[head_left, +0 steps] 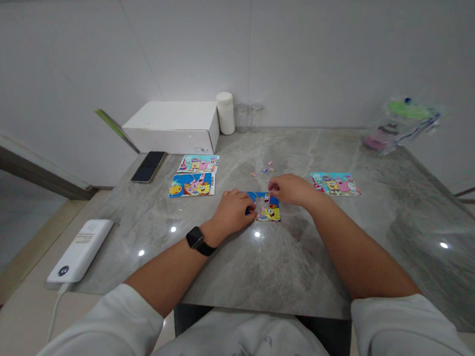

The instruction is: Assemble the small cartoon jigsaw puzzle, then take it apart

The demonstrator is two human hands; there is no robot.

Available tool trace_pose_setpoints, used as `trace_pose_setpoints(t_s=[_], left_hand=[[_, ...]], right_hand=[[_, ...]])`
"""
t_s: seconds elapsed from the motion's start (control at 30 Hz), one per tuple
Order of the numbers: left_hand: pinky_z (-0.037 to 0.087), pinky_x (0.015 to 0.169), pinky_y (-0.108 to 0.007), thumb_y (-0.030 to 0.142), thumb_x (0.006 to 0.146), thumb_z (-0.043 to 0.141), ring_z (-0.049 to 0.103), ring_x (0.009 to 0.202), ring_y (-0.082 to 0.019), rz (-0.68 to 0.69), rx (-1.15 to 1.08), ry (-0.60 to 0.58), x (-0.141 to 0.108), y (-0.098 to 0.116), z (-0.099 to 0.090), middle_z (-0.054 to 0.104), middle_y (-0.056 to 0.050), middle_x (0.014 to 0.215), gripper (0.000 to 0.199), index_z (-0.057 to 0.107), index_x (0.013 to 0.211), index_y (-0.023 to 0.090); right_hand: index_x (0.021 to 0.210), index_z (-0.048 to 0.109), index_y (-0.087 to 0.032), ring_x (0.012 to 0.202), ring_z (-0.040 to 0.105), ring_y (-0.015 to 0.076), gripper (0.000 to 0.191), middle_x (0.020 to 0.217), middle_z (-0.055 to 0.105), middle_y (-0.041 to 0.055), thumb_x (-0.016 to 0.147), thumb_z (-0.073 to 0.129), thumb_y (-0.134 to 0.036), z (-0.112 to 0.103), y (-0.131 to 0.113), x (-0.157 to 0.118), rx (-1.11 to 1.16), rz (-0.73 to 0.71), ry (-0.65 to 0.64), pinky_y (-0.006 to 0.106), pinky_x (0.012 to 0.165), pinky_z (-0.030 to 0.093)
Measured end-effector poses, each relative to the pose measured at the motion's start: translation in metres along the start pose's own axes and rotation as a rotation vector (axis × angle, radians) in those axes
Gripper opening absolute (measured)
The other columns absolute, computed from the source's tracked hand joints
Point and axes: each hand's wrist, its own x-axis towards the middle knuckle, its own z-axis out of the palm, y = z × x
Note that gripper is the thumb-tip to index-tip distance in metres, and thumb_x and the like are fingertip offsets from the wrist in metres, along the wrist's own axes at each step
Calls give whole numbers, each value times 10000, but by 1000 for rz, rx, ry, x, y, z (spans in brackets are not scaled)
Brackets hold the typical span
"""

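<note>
Left hand and right hand, fingers curled, grips indiscernible, at one incomplete jigsaw puzzle, three cartoon-printed cards nearby.

The left forearm slants from the near left toward the middle, its wrist almost straight; the left hand lies back up, fingers bent rightward. The right forearm slants far and left, the right hand slightly farther, fingers curled in. Those 2 grips are unclear.
</note>
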Motion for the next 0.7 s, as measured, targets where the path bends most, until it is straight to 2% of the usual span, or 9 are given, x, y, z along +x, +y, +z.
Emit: trace_pose_setpoints(t_s=[0.17,0.33,0.5,0.63,0.7], left_hand=[[415,888,-428,335,937,646,611,1038,-280,12,17,-24,-2,2,-4,759,-72,1079,170,782,978,242],[414,894,-433,337,966,619,628,1023,-281,28,-16,9,-2,-2,-2,780,-63,1075,198,798,1004,264],[437,897,-419,342,982,622,661,964,-267,2,-88,37,2,-11,1,797,-43,1031,184,795,999,283],[465,930,-405,313,982,633,675,970,-248,-24,-194,89,6,-17,3,792,-42,1022,160,787,1010,276],[477,941,-394,300,975,648,677,982,-238,-54,-260,142,7,-19,3,786,-41,1029,140,777,1017,266]], right_hand=[[1110,795,-225,1002,718,236,245,1100,799,89,953,626,-307,3,-1,1,5,-15,1,286,820,481],[1070,799,-218,966,719,247,217,1064,801,100,927,653,-294,7,0,3,67,-60,11,303,809,487],[1054,760,-238,968,714,223,198,1055,796,55,862,714,-222,16,-10,3,211,-196,-25,294,844,490],[1110,683,-199,1013,704,211,317,1100,772,66,802,753,-179,28,-23,7,371,-221,42,284,864,491],[1099,653,-190,945,707,189,307,1054,768,53,804,737,-176,34,-27,10,494,-214,41,268,813,495]])
